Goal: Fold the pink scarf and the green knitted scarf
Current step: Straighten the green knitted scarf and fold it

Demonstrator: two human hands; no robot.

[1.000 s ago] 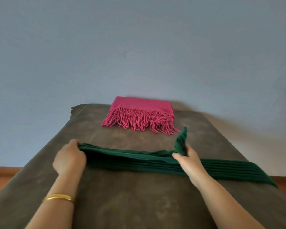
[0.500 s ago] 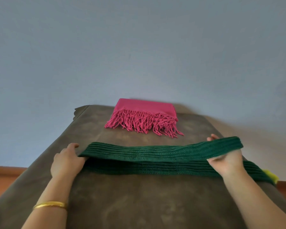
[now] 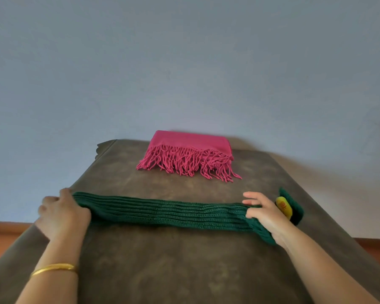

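Observation:
The green knitted scarf (image 3: 162, 212) lies doubled in a long band across the brown table (image 3: 184, 264), in front of me. My left hand (image 3: 62, 215) grips its folded left end with curled fingers. Over at the scarf's right end, my right hand (image 3: 264, 212) rests on the upper layer with its fingers straight and pointing left. A yellow tag (image 3: 283, 207) shows on the scarf just beyond that hand. The pink scarf (image 3: 191, 144) sits folded at the far end of the table, its fringe hanging toward me. Neither hand touches it.
A pale blue wall rises right behind the table. The table's left and right edges slope away beside my forearms, with an orange-brown floor below on both sides. A gold bangle (image 3: 53, 268) is on my left wrist.
My right hand carried the green scarf's upper layer from the middle out to the right and lowered it onto the lower layer. My left hand stayed at the left end.

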